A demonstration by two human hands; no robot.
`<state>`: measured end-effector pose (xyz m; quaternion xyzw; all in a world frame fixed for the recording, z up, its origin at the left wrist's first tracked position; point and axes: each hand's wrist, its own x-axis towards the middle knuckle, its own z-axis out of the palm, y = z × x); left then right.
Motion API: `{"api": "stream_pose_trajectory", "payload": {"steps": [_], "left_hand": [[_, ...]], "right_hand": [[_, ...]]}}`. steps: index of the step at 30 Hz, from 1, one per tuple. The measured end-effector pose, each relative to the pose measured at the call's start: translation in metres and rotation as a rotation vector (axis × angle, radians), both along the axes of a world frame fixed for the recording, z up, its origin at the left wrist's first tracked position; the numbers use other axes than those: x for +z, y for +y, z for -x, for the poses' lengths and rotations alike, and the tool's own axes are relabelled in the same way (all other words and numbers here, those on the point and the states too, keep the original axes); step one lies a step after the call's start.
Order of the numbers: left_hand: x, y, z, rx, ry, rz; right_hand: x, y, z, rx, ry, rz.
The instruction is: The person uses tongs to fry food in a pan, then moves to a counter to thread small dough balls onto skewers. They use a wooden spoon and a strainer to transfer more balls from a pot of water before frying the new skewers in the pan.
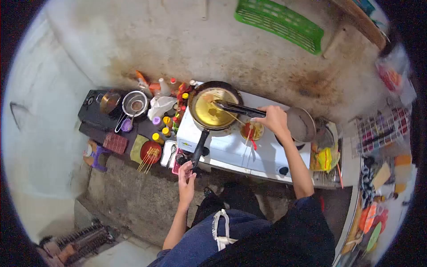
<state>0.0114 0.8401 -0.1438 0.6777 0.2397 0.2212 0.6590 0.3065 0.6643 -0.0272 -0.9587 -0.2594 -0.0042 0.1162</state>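
Observation:
My right hand (273,118) is closed around black-handled tongs (240,110), which reach left over the frying pan (235,92). Their tips are above yellow oil (209,111), where a pale piece of food lies near the far side. A thin skewer stick slants from the pan beneath the tongs. My left hand (186,180) is just below the end of the pan's black handle (201,149), its thumb and fingers apart and slightly bent. Right of the pan, a small bowl (252,131) holds red sauce and a red-handled brush.
The pan sits on a white gas stove (222,155), with a second pan (301,124) at right. To the left are skewers (151,155) on a red plate, a spoon in a white tray (168,153), several bottles and a strainer (134,103). A green basket (280,24) hangs on the wall.

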Motion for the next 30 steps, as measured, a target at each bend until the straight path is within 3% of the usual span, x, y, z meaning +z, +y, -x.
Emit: {"api": "stream_pose_trajectory", "payload": {"steps": [7,10,14,17,23,26,30], "left_hand": [[0.032,-0.038,-0.038,-0.186,-0.149,-0.057],[0.047,-0.077,-0.05,-0.288,-0.164,0.02],[0.053,-0.144,-0.062,-0.436,-0.103,0.048],[0.056,-0.203,-0.07,-0.542,-0.049,0.064],[0.041,-0.321,-0.08,-0.702,-0.044,0.188],[0.028,-0.369,-0.086,-0.765,0.022,0.129],[0.024,-0.418,-0.087,-0.717,0.012,0.126]], "right_hand": [[-0.006,-0.089,0.026,-0.158,0.134,-0.261],[0.011,-0.146,0.041,-0.233,0.338,-0.475],[0.037,-0.247,0.063,-0.233,0.097,-0.495],[0.078,-0.323,0.092,-0.441,0.222,-0.456],[0.058,-0.49,0.116,-0.631,0.042,-0.394],[0.044,-0.542,0.117,-0.765,0.187,-0.335],[-0.031,-0.603,0.105,-0.836,0.172,-0.212]]}}
